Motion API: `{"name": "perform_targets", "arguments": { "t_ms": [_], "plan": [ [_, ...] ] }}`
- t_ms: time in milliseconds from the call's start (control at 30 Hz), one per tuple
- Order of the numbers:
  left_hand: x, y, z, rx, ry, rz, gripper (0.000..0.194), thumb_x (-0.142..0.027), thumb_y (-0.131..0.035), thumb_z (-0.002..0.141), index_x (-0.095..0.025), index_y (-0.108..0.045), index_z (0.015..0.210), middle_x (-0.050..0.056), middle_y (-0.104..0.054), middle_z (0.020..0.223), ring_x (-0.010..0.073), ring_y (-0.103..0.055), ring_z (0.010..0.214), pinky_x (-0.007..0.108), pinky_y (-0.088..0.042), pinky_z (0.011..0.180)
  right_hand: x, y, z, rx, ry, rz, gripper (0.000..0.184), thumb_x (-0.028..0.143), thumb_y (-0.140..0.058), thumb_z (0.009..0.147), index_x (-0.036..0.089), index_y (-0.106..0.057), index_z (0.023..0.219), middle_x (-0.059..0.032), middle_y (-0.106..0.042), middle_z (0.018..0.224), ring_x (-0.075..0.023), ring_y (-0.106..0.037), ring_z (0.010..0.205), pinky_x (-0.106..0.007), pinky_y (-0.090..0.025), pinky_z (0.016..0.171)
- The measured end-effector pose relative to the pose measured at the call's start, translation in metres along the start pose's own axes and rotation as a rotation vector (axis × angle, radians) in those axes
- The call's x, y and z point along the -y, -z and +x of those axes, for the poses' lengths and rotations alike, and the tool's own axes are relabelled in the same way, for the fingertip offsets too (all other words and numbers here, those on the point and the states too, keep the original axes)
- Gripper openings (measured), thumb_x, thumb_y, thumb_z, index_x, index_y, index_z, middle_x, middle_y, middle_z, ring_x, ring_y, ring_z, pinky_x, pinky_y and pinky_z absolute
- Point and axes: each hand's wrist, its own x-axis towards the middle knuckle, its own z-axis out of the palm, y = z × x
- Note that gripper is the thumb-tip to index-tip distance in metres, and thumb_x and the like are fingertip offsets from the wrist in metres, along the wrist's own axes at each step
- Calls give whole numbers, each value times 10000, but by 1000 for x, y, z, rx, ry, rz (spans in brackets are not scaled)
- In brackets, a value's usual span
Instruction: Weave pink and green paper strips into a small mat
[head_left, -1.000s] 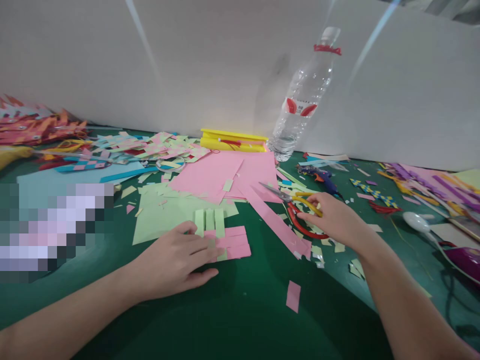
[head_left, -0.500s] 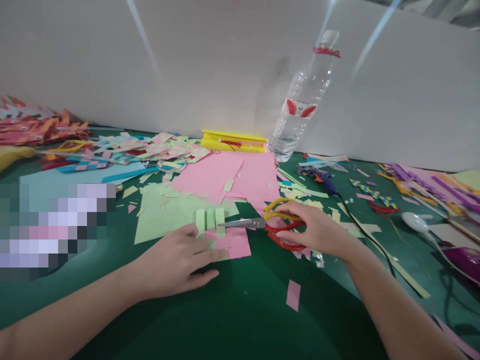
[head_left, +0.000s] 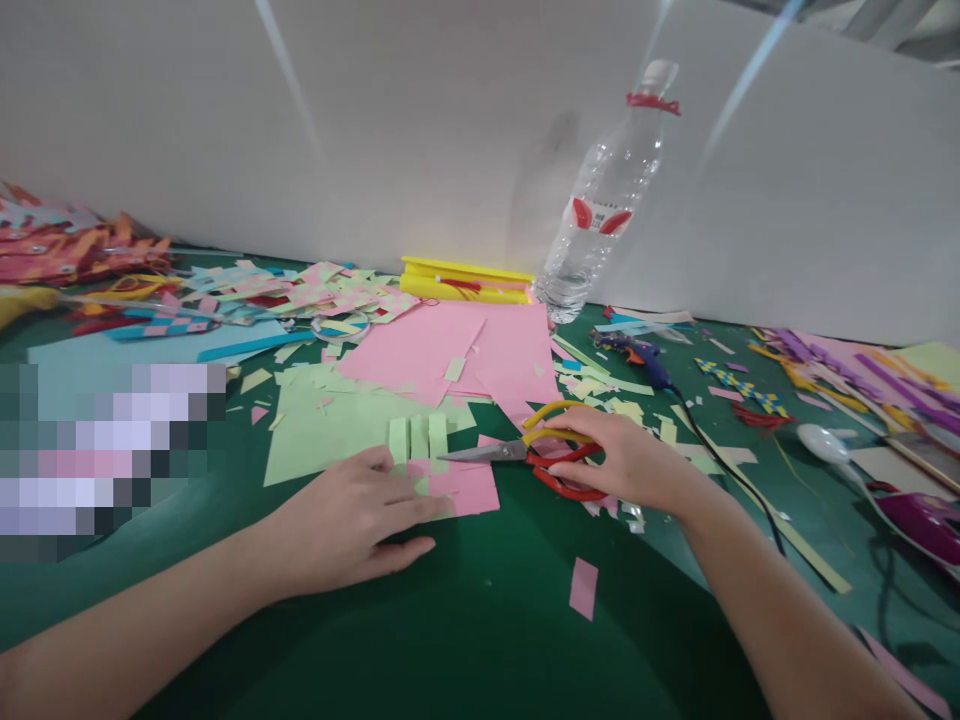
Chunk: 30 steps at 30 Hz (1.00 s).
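Note:
My right hand (head_left: 619,455) grips a pair of scissors (head_left: 525,450) by its red and yellow handles. The closed blades point left, their tip lying over a pink paper piece (head_left: 476,487). Light green strips (head_left: 418,438) are woven through that piece, and their upper ends curl up off the sheet. My left hand (head_left: 367,525) lies on the left part of the weave with its fingers stretched out, covering some of it. Behind the strips is a larger light green sheet (head_left: 322,420). A small pink rectangle (head_left: 583,588) lies on the green table nearer to me.
Pink sheets (head_left: 517,345) lie behind the weave. A leaning plastic bottle (head_left: 592,215) and a yellow folded piece (head_left: 465,282) are by the wall. On the right are a glue gun (head_left: 637,355) with a black cord and a white spoon (head_left: 821,443). Paper scraps (head_left: 330,290) are heaped at left.
The scissors have dropped slightly, their tip moving from the rightmost green strip down to the pink piece's upper edge. My left hand keeps its place on the weave.

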Motion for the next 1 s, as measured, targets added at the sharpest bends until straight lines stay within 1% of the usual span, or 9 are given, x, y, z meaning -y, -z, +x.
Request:
{"name": "perform_targets", "arguments": {
  "t_ms": [133, 233, 367, 500, 700, 1000],
  "plan": [
    [1, -1, 0, -3, -13, -2, 259, -285, -435, 960, -239, -586, 1165, 4, -731, 834, 171, -656, 771, 317, -375, 724, 0, -1, 1, -4, 14, 5, 375, 237, -635, 818, 305, -611, 1186, -31, -621, 1242, -209, -602, 1110, -382, -497, 928],
    [1, -1, -1, -2, -13, -4, 263, -287, -421, 967, -226, -591, 1159, 1, -725, 809, 172, -651, 733, 322, -376, 716, -1, -2, 1, -3, -1, 4, 359, 254, -634, 823, 309, -610, 1177, -20, -620, 1247, -204, -604, 1103, -383, -499, 927],
    [1, 0, -1, 3, -8, -21, 263, -281, -420, 967, -223, -603, 1146, -10, -717, 780, 152, -631, 668, 320, -384, 721, -1, -3, 1, -1, -2, 5, 344, 272, -624, 833, 307, -607, 1175, -20, -623, 1240, -196, -616, 1079, -377, -507, 915],
    [1, 0, 0, 1, 8, -23, 255, -285, -453, 949, -233, -614, 1140, -8, -717, 792, 147, -636, 679, 310, -392, 721, -1, -4, 2, 4, 5, 15, 339, 260, -615, 840, 300, -612, 1176, -29, -611, 1256, -202, -608, 1100, -389, -497, 933],
    [1, 1, 1, -16, -19, -43, 287, -275, -441, 957, -241, -566, 1213, -6, -722, 790, 155, -645, 689, 311, -380, 710, 0, -4, 3, 0, 7, 28, 342, 243, -615, 837, 299, -614, 1174, -28, -608, 1254, -202, -603, 1105, -396, -488, 946],
    [1, -1, -1, -10, -12, -61, 271, -294, -392, 984, -218, -590, 1155, -9, -727, 816, 163, -644, 702, 325, -361, 709, 0, -4, 4, 0, -2, 26, 337, 231, -618, 837, 301, -612, 1167, -18, -600, 1261, -199, -591, 1114, -400, -468, 966]
  ]
}}
